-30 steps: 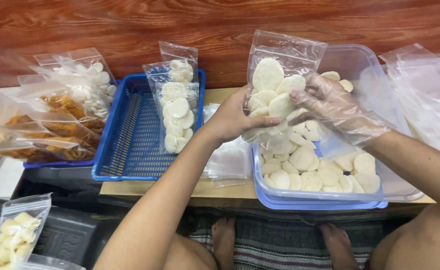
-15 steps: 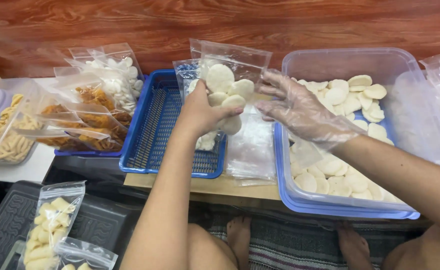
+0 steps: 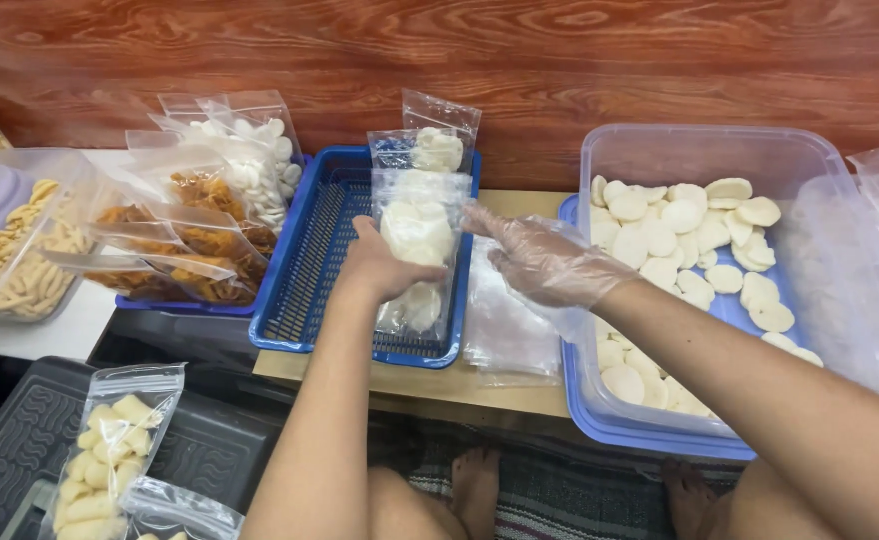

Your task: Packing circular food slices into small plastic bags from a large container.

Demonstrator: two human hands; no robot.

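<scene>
The left hand [image 3: 380, 268] is closing its grip on one clear bag of white crackers [image 3: 417, 245], which is lying in the blue basket [image 3: 305, 270]. Two more filled bags [image 3: 430, 148] are leaning just beyond that grip. The gloved right hand [image 3: 545, 262] is hovering open, fingertips touching the bag's right edge. To its right, one clear tub [image 3: 705, 150] is holding loose crackers; flat empty bags [image 3: 505, 325] are lying under the glove on the bench [image 3: 460, 378].
</scene>
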